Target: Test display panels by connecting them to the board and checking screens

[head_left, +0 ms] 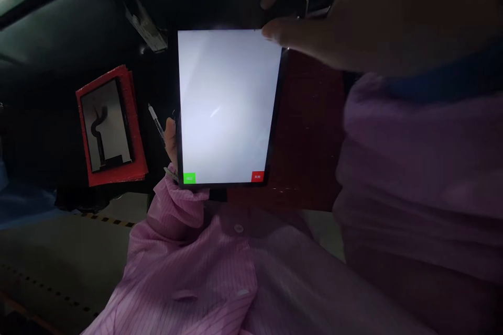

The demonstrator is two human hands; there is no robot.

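Note:
A tablet point(228, 104) with a bright, nearly blank white screen is held up in front of me. It has a green box at its lower left corner and a red one at its lower right. My left hand point(170, 138) grips its left edge, thumb showing and the other fingers hidden behind. Over the upper right corner hovers my right hand point(353, 15), large and dim. Its thumb and a finger are spread apart, the thumb overlapping the screen's top edge; contact cannot be made out. A shiny metal piece point(319, 0) shows between these fingers, its kind unclear.
Left of the tablet, a second framed screen or picture point(106, 123) with a dark curved shape lies on a red pad point(137, 152). A pen point(156, 119) lies beside my left hand. A dark red surface point(306, 141) extends right. A metal bar end point(147, 31) juts in at upper left.

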